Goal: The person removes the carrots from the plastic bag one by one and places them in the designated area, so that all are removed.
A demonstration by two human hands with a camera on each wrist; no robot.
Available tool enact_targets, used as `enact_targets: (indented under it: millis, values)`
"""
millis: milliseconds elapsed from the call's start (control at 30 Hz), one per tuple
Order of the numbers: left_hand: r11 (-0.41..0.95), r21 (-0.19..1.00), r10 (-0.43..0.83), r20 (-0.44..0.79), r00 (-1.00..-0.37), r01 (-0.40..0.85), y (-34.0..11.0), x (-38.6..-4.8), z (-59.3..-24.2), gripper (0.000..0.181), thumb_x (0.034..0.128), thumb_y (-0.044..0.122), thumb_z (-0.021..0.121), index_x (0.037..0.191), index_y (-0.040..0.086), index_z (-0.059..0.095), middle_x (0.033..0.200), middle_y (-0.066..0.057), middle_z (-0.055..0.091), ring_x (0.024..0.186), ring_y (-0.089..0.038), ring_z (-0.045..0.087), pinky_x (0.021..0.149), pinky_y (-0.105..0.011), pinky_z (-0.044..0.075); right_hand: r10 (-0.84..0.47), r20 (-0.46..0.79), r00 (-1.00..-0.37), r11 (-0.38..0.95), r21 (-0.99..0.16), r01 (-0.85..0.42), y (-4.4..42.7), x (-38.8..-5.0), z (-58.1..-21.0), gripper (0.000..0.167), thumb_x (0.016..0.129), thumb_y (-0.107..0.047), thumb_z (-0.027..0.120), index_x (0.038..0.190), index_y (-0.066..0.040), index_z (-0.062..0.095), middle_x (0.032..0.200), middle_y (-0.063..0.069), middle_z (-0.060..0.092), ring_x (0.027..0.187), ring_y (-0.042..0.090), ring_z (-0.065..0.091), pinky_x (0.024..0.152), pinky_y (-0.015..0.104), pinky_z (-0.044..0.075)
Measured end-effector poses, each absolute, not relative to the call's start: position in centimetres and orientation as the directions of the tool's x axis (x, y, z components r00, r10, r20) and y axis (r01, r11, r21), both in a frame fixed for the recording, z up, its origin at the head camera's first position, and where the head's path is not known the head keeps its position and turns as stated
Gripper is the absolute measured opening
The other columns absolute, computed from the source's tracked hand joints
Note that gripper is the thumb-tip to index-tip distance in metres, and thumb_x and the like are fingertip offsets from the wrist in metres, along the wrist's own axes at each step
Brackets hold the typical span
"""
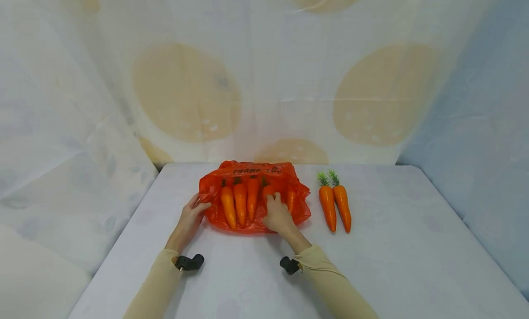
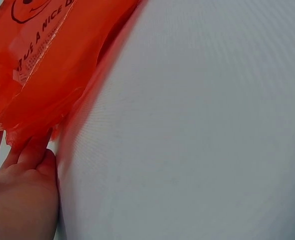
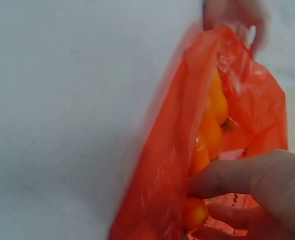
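The left hand (image 1: 192, 218) pinches the left edge of the red bag (image 1: 231, 170), thumb over the near side and fingers bent behind it, their tips veiled by the plastic. The right hand (image 1: 280, 215), back upward and wrist angled inward, reaches into the bag's mouth with thumb and fingers closed round a carrot (image 1: 267, 190); its lower part is hidden by that hand. Both forearms slant in from the near edge, where the frame cuts the sleeves (image 1: 154, 287). To the left of the gripped carrot, three more carrots (image 1: 240, 205) lie side by side in the bag, their tops hard to make out; another, right of the hand, is only partly visible. The bag's lettering is creased and only partly legible. Two carrots with green tops (image 1: 334, 204) lie on the worktop (image 1: 413, 245), right of the bag. Behind hangs a patterned cloth (image 1: 285, 94).
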State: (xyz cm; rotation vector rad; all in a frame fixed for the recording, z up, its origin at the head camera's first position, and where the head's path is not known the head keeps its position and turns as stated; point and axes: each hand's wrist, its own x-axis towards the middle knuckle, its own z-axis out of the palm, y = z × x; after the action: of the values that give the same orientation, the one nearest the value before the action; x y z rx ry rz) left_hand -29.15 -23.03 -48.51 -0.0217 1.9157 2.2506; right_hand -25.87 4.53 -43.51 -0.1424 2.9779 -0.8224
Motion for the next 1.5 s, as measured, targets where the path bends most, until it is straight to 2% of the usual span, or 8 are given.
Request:
enact_targets:
  millis: [200, 300, 400, 633, 900, 1333, 1500]
  values:
    - [-0.172, 0.973, 0.143, -0.130, -0.981, -0.154, -22.9, -28.9, -48.4, 0.063, 0.1014, 0.016, 0.051, 0.158, 0.019, 0.023, 0.157, -0.005, 0.033, 0.137, -0.019, 0.035, 0.109, -0.021, 0.038, -0.096, -0.008, -0.995, 0.800, -0.596, -0.073, 5.5, -25.9, -43.6, 0.065, 0.081, 0.002, 0.067, 0.143, 0.003, 0.046, 0.143, 0.022, 0.043, 0.115, 0.037, 0.056, 0.103, 0.052, 0.046]
    - [-0.192, 0.971, 0.144, -0.115, -0.983, -0.142, -22.8, -29.0, -48.4, 0.063, 0.1012, 0.015, 0.051, 0.158, 0.018, 0.024, 0.157, -0.006, 0.033, 0.136, -0.018, 0.036, 0.110, -0.021, 0.037, -0.094, 0.004, -0.996, 0.778, -0.624, -0.076, 5.9, -25.9, -43.6, 0.064, 0.082, 0.002, 0.066, 0.143, 0.002, 0.046, 0.144, 0.021, 0.044, 0.124, 0.036, 0.052, 0.107, 0.054, 0.042]
    - [-0.199, 0.971, 0.143, -0.102, -0.984, -0.130, -22.8, -29.1, -48.4, 0.063, 0.1012, 0.015, 0.051, 0.158, 0.018, 0.024, 0.157, -0.006, 0.033, 0.135, -0.017, 0.037, 0.110, -0.021, 0.037, -0.095, 0.004, -0.995, 0.753, -0.654, -0.074, 6.2, -25.8, -43.3, 0.064, 0.082, 0.001, 0.066, 0.143, 0.001, 0.046, 0.145, 0.019, 0.045, 0.127, 0.035, 0.050, 0.109, 0.055, 0.039]
    - [-0.197, 0.972, 0.136, -0.101, -0.986, -0.127, -22.8, -29.3, -48.4, 0.062, 0.1011, 0.014, 0.051, 0.157, 0.018, 0.025, 0.157, -0.005, 0.033, 0.134, -0.017, 0.037, 0.112, -0.023, 0.035, -0.086, -0.010, -0.996, 0.669, -0.742, -0.050, 7.0, -25.5, -43.0, 0.064, 0.083, -0.001, 0.065, 0.144, -0.004, 0.047, 0.146, 0.014, 0.047, 0.126, 0.032, 0.049, 0.109, 0.052, 0.040]
    - [-0.157, 0.976, 0.130, -0.133, -0.983, -0.152, -22.9, -29.2, -48.5, 0.063, 0.1013, 0.017, 0.052, 0.158, 0.020, 0.024, 0.158, -0.003, 0.033, 0.137, -0.017, 0.036, 0.116, -0.028, 0.031, -0.111, 0.028, -0.993, 0.614, -0.784, -0.091, 7.5, -25.2, -43.5, 0.062, 0.083, 0.003, 0.061, 0.142, -0.007, 0.050, 0.144, 0.013, 0.049, 0.129, 0.032, 0.047, 0.110, 0.053, 0.038]
    - [-0.169, 0.970, 0.107, -0.158, -0.982, -0.174, -22.9, -29.2, -48.6, 0.064, 0.1008, 0.016, 0.052, 0.158, 0.019, 0.023, 0.158, -0.004, 0.032, 0.137, -0.018, 0.035, 0.118, -0.032, 0.028, -0.136, 0.074, -0.988, 0.563, -0.814, -0.138, 8.2, -24.8, -43.9, 0.053, 0.083, 0.004, 0.060, 0.135, -0.008, 0.059, 0.138, 0.013, 0.054, 0.116, 0.030, 0.052, 0.104, 0.050, 0.045]
    - [-0.189, 0.965, 0.104, -0.165, -0.981, -0.182, -22.9, -29.3, -48.7, 0.064, 0.1006, 0.015, 0.052, 0.158, 0.018, 0.023, 0.157, -0.004, 0.032, 0.136, -0.018, 0.035, 0.118, -0.031, 0.028, -0.132, 0.074, -0.989, 0.556, -0.820, -0.135, 8.3, -24.6, -44.1, 0.050, 0.084, 0.000, 0.062, 0.133, -0.011, 0.060, 0.134, 0.011, 0.058, 0.106, 0.027, 0.053, 0.094, 0.044, 0.052]
